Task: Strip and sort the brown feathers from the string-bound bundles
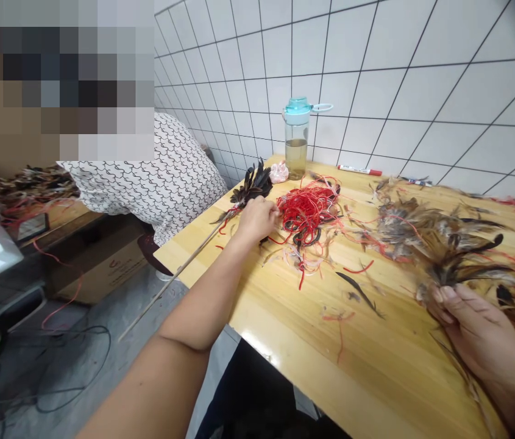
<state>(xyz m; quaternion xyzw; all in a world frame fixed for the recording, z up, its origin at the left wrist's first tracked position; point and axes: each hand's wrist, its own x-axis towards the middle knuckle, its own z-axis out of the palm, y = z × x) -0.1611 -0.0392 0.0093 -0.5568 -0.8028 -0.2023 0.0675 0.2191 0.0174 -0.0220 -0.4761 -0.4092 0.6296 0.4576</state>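
My left hand (258,217) is closed at the left side of the table, between a bundle of black feathers (253,184) on a thin stick (172,277) and a tangle of red string (308,207). Whatever its curled fingers hold is too small to make out. At the right, my right hand (476,320) pinches the base of some brown feathers (442,259), which fan upward from the fingertips. A heap of loose grey-brown feathers (398,225) lies just behind them. One dark feather (360,292) rests alone on the wood near the middle.
On the wooden table (284,341) stand a blue-lidded bottle (296,143), a pink-white scrunchie (279,172) and a red-capped marker (358,170). A person in a patterned shirt (184,177) sits at the left, near a cardboard box (106,268) and cables (74,388) on the floor.
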